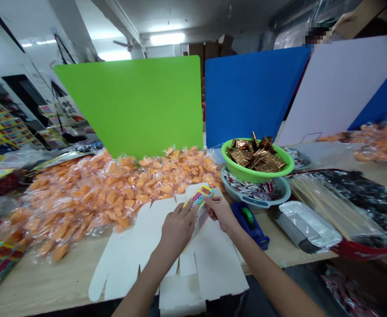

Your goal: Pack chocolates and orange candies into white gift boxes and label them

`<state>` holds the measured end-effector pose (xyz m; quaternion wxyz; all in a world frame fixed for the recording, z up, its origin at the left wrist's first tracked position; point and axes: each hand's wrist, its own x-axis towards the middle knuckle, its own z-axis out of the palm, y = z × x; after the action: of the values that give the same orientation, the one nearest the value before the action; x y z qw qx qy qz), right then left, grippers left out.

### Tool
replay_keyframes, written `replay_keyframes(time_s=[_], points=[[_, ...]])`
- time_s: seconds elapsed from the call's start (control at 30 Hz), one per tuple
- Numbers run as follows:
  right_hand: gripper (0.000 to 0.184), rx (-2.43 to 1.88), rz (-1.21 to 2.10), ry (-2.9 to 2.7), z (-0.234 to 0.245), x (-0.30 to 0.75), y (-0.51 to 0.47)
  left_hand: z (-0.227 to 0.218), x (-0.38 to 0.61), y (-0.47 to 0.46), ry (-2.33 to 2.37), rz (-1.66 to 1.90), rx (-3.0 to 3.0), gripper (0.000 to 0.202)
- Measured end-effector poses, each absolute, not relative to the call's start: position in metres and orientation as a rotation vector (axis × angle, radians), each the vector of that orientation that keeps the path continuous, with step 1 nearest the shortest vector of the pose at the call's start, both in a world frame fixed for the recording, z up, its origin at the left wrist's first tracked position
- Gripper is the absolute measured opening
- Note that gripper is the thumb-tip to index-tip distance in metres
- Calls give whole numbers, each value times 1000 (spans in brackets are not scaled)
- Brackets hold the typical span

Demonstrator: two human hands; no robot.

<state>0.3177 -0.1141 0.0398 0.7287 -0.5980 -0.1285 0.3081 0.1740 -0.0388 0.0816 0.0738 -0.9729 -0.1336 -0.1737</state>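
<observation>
A small printed carton (pixel 200 197) in yellow, pink and blue lies tilted between my hands. My left hand (pixel 178 224) grips its left side, with the fingertips over the printed face. At the upper right end, my right hand (pixel 220 212) has its fingers closed in a pinch on the carton's edge. Beneath both hands, flat white cardboard blanks (pixel 127 255) with cut flaps are spread over the table and overhang its front edge. Part of the carton's lower side is hidden by my left hand.
Clear-bagged orange pieces (pixel 130 189) are heaped behind and left. A green bowl (pixel 231 169) of copper-coloured packets sits on a grey-blue basin (pixel 262 203). Right are a blue tape dispenser (pixel 258 231) and stacked foil trays (pixel 309 226). Green (pixel 140 105) and blue (pixel 246 97) panels stand behind.
</observation>
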Motion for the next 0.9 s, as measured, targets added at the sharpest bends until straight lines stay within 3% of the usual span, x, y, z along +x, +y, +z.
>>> replay_keyframes(time_s=[0.13,0.3,0.47,0.67,0.9], points=[[52,-1396,593,-341,27,321,-153,86,174,-43,-475,-468,-2950,35],[27,-1823,46,-478,6,344,-248,83,174,-37,-466,-531,-3041,28],[32,-2176,27,-493,-15,355,-297,79,174,-30,-355,-723,-3057,25],[28,-1895,163,-294,-25,355,-281,79,173,-31,-336,-786,-3029,24],[37,-1561,188,-58,-28,332,-279,79,174,-32,-343,-794,-3000,26]])
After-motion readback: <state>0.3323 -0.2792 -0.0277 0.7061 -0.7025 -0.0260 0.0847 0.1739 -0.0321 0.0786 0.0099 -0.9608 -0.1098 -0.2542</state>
